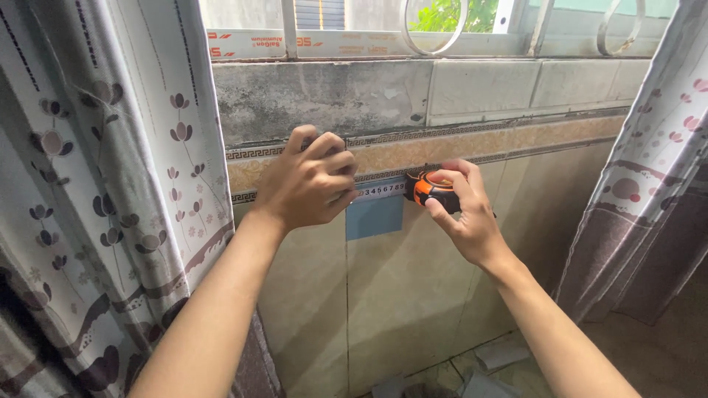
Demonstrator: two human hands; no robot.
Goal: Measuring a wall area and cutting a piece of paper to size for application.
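A tiled wall (413, 295) runs below a barred window (442, 29), with flowered curtains (110, 184) hanging at both side edges. A patterned border strip (516, 144) crosses the wall near its top edge. The left hand (306, 184) is curled, fingers pressing the end of a tape (380, 190) flat against the border. The right hand (464, 210) grips an orange and black tape measure (431, 190) just beside it, thumb under, fingers over the case. A short length of tape spans between the hands, above a small blue tile (375, 217) on the wall.
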